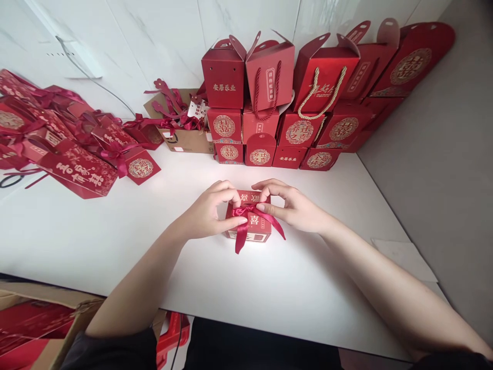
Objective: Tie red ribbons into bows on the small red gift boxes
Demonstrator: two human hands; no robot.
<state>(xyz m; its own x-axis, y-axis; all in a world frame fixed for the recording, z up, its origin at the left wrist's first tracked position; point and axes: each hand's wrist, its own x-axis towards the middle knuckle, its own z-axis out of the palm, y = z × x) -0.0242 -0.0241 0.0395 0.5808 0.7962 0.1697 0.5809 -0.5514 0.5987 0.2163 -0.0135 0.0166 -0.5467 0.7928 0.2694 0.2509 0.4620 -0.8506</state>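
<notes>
A small red gift box (pixel 254 230) with gold characters sits on the white table (pixel 269 288) in front of me. A dark red ribbon (pixel 245 232) is tied over its top, with its tails hanging down the front. My left hand (pixel 210 211) grips the box's left side, its thumb pressed on the ribbon. My right hand (pixel 295 206) pinches the ribbon's loop at the top right of the box. Both hands are closed on the ribbon.
Stacked red gift boxes (pixel 277 118) with rope handles line the back wall. A brown carton (pixel 188 137) holding ribbons stands to their left. Flat red boxes with ribbons (pixel 80 154) lie at the far left. A cardboard box (pixel 46 324) sits below the table's near edge.
</notes>
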